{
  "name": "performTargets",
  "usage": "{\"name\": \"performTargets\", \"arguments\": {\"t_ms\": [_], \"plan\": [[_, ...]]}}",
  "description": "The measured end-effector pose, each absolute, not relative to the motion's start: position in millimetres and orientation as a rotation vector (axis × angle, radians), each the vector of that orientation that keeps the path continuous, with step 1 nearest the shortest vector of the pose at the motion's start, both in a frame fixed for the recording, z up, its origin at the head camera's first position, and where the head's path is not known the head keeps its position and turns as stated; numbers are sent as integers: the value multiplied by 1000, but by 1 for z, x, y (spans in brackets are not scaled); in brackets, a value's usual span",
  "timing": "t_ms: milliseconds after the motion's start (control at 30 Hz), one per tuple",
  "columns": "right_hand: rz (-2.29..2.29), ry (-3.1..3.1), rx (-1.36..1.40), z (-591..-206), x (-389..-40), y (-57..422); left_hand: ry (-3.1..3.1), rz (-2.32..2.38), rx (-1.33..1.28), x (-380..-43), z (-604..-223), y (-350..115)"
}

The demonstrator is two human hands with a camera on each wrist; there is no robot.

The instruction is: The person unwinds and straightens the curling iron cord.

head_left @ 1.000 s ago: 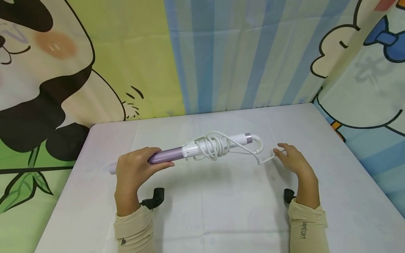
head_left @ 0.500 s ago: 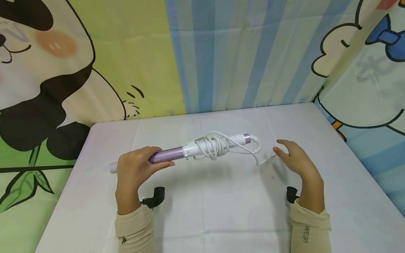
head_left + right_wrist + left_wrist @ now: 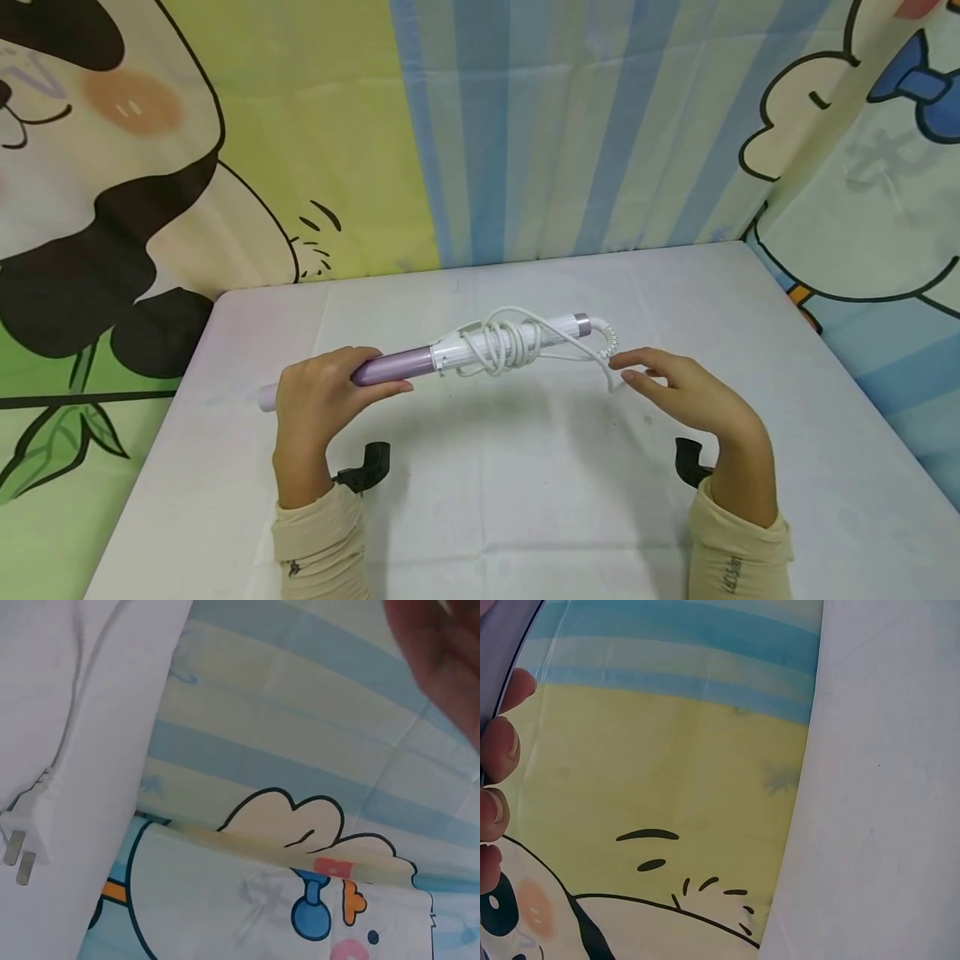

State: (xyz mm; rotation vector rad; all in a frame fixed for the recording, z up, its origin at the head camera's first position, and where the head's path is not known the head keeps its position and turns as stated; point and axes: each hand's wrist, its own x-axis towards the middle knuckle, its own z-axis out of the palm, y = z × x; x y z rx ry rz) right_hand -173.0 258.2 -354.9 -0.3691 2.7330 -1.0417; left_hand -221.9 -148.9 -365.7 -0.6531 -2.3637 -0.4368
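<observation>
My left hand [image 3: 318, 408] grips a hair iron [image 3: 397, 367] by its lilac section, thumb along the near side. The iron is held above the table, slightly tilted up to the right, its white handle [image 3: 562, 327] pointing right. A white cord [image 3: 506, 346] is wound in several loops round the handle. My right hand [image 3: 693, 396] is at the cord's loose bend, index fingertip right at it, thumb and finger apart. In the right wrist view the two-pin plug [image 3: 30, 825] shows on its cord; from the head it is mostly hidden by the right hand.
A white-covered table [image 3: 480, 500] lies under both hands. Behind it hangs a cartoon-printed curtain [image 3: 525, 125] with blue stripes, and another printed panel stands at the right. Black wrist mounts [image 3: 367, 468] sit at both sleeves.
My right hand drew off to the right from the cord's end, letting it go, then came back left to the cord's bend. My left hand and the hair iron stay nearly still.
</observation>
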Motion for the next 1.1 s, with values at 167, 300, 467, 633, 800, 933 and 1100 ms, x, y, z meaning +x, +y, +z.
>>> {"name": "performTargets", "arguments": {"t_ms": [167, 300, 467, 633, 800, 933, 1100], "plan": [[-1106, 2669, -527, -347, -167, 256, -2369, -446, -661, -223, -365, -150], [-1136, 2732, -557, -346, -165, 251, -2381, -447, -661, -222, -365, -148], [-1214, 2890, -618, -347, -165, 247, -2372, -432, -663, -222, -366, -146], [-1269, 3019, -606, -347, -165, 246, -2365, -424, -673, -223, -366, -146], [-1315, 3094, -583, -349, -167, 246, -2374, -441, -686, -222, -366, -146], [-1320, 3139, -539, -349, -167, 247, -2374, -451, -695, -222, -366, -145], [-1308, 3175, -482, -350, -168, 249, -2363, -479, -708, -222, -365, -145]]}}
